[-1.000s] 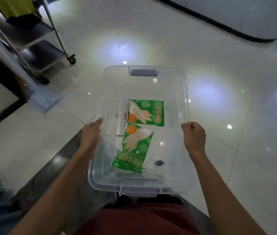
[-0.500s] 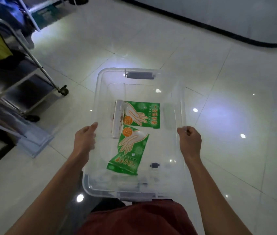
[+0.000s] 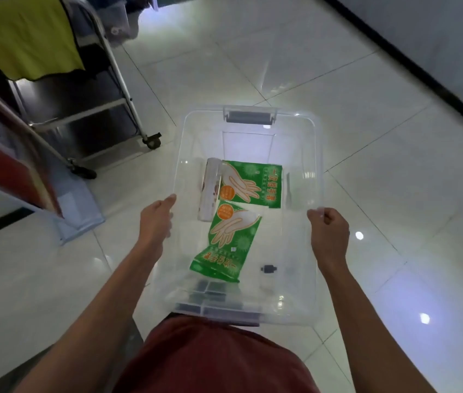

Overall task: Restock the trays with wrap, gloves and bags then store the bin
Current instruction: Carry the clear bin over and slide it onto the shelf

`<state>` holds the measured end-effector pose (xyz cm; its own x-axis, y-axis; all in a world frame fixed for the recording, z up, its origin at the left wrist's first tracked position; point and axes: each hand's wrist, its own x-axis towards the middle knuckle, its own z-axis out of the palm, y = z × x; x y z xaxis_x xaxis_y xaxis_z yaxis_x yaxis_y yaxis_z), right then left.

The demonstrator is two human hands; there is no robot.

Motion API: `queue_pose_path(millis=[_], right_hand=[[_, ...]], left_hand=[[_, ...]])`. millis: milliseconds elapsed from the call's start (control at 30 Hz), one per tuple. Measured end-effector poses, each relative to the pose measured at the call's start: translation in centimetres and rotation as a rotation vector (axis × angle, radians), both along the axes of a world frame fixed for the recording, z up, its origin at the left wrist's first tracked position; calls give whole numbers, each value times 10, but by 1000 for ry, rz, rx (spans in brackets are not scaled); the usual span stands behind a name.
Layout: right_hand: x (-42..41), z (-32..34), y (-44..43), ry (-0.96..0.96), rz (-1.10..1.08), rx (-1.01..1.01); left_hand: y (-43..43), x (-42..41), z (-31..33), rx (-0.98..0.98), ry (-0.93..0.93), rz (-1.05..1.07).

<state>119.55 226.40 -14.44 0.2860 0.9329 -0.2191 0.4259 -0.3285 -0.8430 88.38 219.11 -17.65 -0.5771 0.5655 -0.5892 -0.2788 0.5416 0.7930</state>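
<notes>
Clear plastic, thin in the wall and a little springy: that is the bin (image 3: 319,165) I carry in front of my waist, off the floor, its long axis pointing away from me. My left hand (image 3: 155,219) holds the left long rim with the thumb laid along the edge. The fingers are partly hidden under the lip, so I take them to be hooked there rather than see it plainly. My right hand (image 3: 328,231) is curled tight over the right rim, directly opposite. Inside, the roll of wrap (image 3: 210,188) lies lengthwise by the left wall, touching the far glove packet (image 3: 253,184). The near glove packet (image 3: 227,242) overlaps that one's near edge and slants toward me. A small black piece (image 3: 268,269) sits loose on the bottom, near right.

The bin holds little, so I judge the load light; flex is the concern, not weight. Held mid-side, the walls could bow, and the smooth rim could slip in a slack hold. The moulded lip is the stiffest place to take it, or the grey latch handle (image 3: 250,117) at the far end. The packets are soft and slick, and the roll will run if I tilt.

Far left stands a steel trolley (image 3: 82,114) with a yellow cloth (image 3: 23,35) draped on it, its castor (image 3: 151,141) near the bin's far left corner. A pale blue mat (image 3: 80,211) lies on the glossy tiled floor (image 3: 394,194) to my left, an edge to trip on. A dark skirting (image 3: 423,78) runs far right.
</notes>
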Motion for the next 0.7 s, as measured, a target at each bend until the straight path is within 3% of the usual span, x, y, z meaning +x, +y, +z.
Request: queue_pose_path(millis=[400, 700], right_hand=[[-35, 5, 290, 58, -186, 9], [-82, -9, 576, 103, -65, -1]], left_hand=[[345, -55, 23, -13, 0, -213], [583, -96, 21, 39, 63, -105]])
